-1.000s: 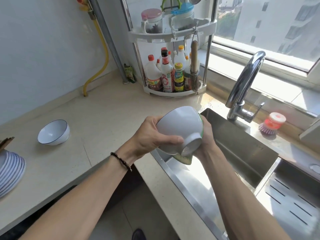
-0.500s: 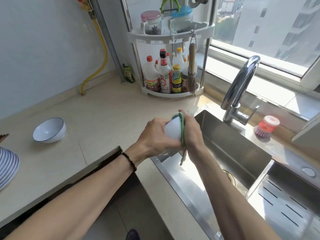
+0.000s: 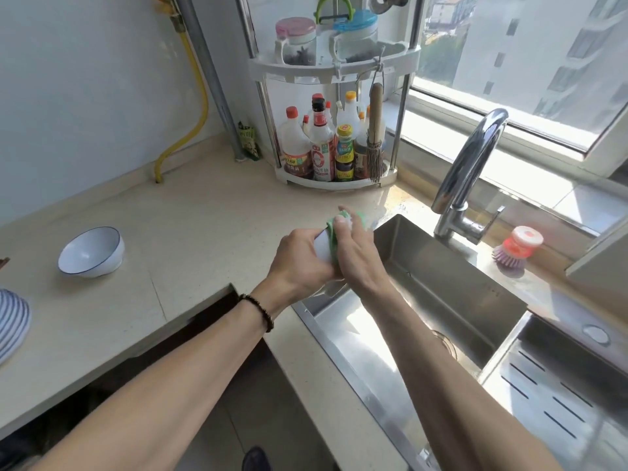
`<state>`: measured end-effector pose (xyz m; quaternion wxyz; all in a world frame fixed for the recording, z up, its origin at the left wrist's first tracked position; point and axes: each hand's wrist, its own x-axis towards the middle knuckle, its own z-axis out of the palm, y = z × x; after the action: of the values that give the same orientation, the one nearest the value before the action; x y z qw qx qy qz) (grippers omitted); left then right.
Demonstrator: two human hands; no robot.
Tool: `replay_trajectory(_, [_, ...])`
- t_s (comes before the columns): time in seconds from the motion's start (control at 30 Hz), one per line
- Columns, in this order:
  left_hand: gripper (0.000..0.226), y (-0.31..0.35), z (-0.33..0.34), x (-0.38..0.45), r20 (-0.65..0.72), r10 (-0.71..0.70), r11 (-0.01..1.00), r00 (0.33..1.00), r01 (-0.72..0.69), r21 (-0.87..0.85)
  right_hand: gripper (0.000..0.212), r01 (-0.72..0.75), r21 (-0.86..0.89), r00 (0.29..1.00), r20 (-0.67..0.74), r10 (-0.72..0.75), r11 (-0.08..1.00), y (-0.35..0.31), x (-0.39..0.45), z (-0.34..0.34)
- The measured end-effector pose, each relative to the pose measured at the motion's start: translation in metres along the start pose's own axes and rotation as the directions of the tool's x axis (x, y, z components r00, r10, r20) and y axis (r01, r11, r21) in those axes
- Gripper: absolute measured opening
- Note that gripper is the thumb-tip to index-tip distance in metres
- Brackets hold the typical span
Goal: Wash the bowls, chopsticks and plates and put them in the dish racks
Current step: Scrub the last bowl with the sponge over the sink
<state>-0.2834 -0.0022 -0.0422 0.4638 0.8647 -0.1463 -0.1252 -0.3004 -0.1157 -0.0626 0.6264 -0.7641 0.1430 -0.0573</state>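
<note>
Mid-frame over the steel sink (image 3: pixel 452 300), our left hand (image 3: pixel 299 263) grips a white ceramic bowl (image 3: pixel 323 248), right hand (image 3: pixel 356 256) presses a green sponge (image 3: pixel 331 232) on it; blue-rimmed bowl (image 3: pixel 90 253) and striped plates (image 3: pixel 12 321) at left look unwashed.

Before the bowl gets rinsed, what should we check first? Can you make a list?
1. Left hand grips the white bowl: ok.
2. Right hand presses the green sponge on the bowl: ok.
3. Bowl is at the sink edge, so drips fall in: ok.
4. Faucet running: not ok, no water shows.
5. Bowl scrubbed clean all over: cannot tell, the hands hide it.
6. Other bowl waits on the counter: ok.
</note>
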Motion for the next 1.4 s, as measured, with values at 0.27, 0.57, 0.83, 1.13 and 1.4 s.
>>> replay_trajectory(0.27, [0.045,0.01,-0.016,-0.022,0.17,0.141,0.943,0.975,-0.08,-0.323,0.044,-0.442,0.636,0.893,0.244,0.378,0.632,0.017,0.008,-0.028])
replay_trajectory(0.57, [0.031,0.031,-0.029,-0.005,0.333,-0.041,0.999,0.942,0.047,-0.008,0.037,-0.201,0.299,0.976,-0.02,0.217,0.933,0.003,0.01,-0.031])
replay_trajectory(0.83, [0.027,0.02,-0.007,-0.013,0.117,0.047,0.983,0.992,-0.067,0.17,0.035,-0.175,0.349,0.981,-0.015,0.192,0.921,0.006,-0.001,-0.004])
replay_trajectory(1.13, [0.027,0.007,-0.011,-0.014,0.013,0.083,0.991,0.996,-0.084,0.103,0.039,-0.21,0.364,0.977,0.055,0.204,0.907,0.002,0.004,0.004])
replay_trajectory(1.4, [0.028,0.008,-0.019,-0.019,0.056,0.055,0.998,0.997,-0.053,-0.028,0.044,-0.207,0.35,0.978,0.063,0.198,0.914,0.002,0.003,0.004])
